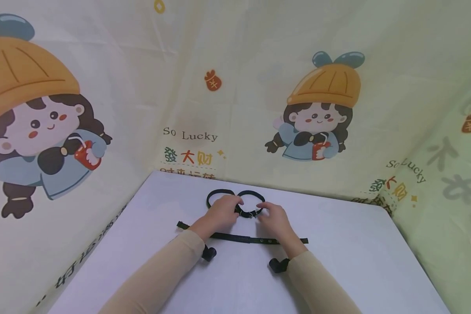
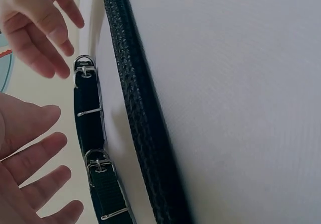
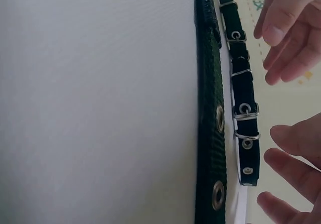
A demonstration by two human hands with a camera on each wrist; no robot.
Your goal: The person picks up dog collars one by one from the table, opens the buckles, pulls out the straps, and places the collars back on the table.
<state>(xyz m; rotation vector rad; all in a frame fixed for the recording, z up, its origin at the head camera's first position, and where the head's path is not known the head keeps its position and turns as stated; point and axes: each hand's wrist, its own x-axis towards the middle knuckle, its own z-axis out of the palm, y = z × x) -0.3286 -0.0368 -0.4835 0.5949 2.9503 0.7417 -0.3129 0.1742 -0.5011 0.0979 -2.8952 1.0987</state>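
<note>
Two black buckled collars stand on edge as loops, side by side at the back of the white table: the left collar [image 1: 219, 190] and the right collar [image 1: 252, 192]. Metal buckles [image 3: 246, 111] and eyelets show on them. My left hand [image 1: 223, 213] is at the near side of the left collar, hiding part of it. My right hand [image 1: 274, 220] has its fingertips by the right collar's right edge. In both wrist views the fingers [image 2: 42, 181] are spread and relaxed, apart from the collars, with nothing gripped. Nearer me lies a straight black strap [image 1: 235, 237] with eyelets, passing under my forearms.
A small black device [image 1: 209, 254] shows at the left wrist and another black device [image 1: 278, 265] at the right. Pale cloth [image 1: 243, 109] printed with cartoon figures hangs behind the white table [image 1: 349, 253] and along its sides.
</note>
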